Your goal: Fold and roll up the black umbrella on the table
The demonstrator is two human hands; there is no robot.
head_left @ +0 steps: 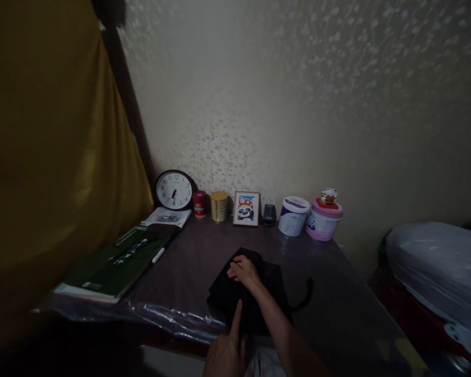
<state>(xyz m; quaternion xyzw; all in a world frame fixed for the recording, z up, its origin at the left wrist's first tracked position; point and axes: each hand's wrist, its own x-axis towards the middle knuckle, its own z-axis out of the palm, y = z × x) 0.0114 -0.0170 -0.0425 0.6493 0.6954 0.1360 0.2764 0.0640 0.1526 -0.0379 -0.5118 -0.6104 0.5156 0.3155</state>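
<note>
A black folded piece of fabric (265,309) lies near the front edge of the table, with a dark strap (306,294) trailing from its right side. In the dim light I cannot tell what kind of item it is. My right hand (244,270) rests on its far part, palm down, the fingers loosely bent and a little apart. Closer to me, my left hand (225,353) is at the near edge of the fabric, its index finger stretched forward over it. The left hand's other fingers are partly hidden.
A dark table (188,267) under clear plastic holds a green book (113,262) and a white marker (158,255) at left. Along the wall stand a clock (175,191), red tin (199,204), yellow tin (219,206), panda picture frame (246,208), white tub (293,215) and pink tub (322,222).
</note>
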